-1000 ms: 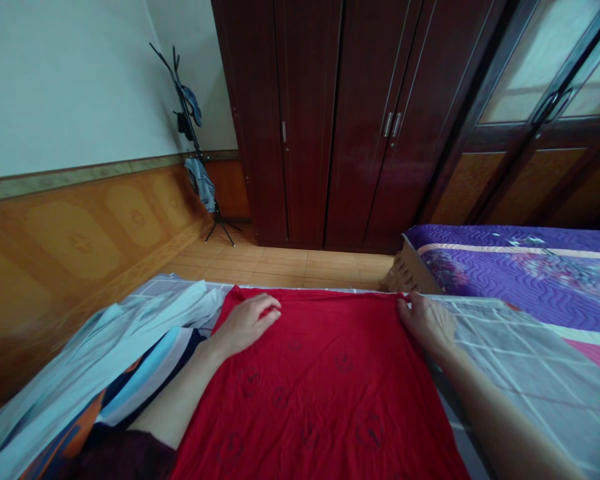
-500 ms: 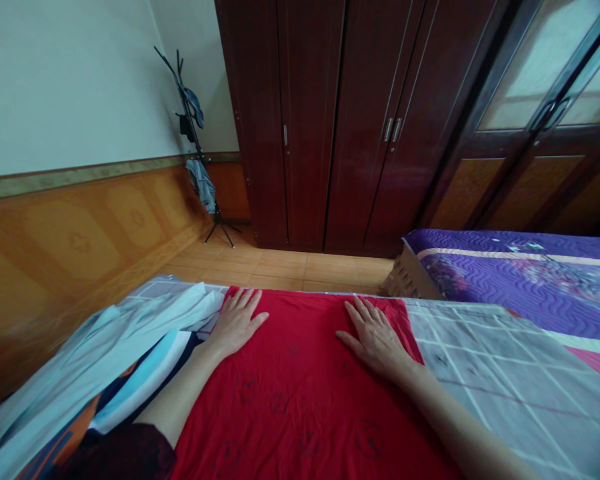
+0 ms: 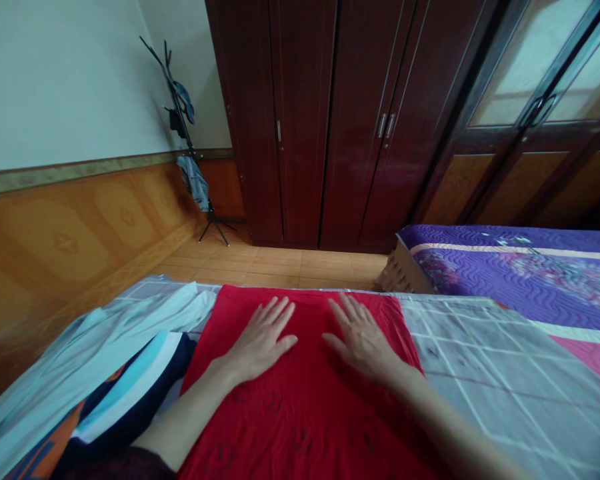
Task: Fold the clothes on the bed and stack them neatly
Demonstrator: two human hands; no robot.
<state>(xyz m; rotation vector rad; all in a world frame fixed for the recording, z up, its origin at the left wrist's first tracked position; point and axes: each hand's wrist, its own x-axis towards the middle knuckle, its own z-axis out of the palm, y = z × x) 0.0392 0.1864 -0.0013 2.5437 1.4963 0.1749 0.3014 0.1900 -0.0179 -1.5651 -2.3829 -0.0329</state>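
A red garment (image 3: 300, 373) with faint dark prints is spread out on the grey checked bed sheet (image 3: 480, 373), its far edge near the bed's far edge. My left hand (image 3: 263, 340) is over the garment's left half, palm down, fingers stretched out. On the right half, my right hand (image 3: 360, 337) is also palm down with fingers spread. Neither hand grips the cloth; whether each palm presses on it or hovers just above, I cannot tell. Small wrinkles run through the garment's nearer part.
To the left lie a pale blue cloth (image 3: 145, 333) and a navy, white and orange striped garment (image 3: 135, 387). Beyond the bed are a coat rack (image 3: 180, 120) and a dark red wardrobe (image 3: 300, 133). A purple floral bed (image 3: 520, 267) stands at the right.
My left hand has moved right, from the garment's far left corner in toward its middle. My right hand has shifted slightly left. The view has turned a little.
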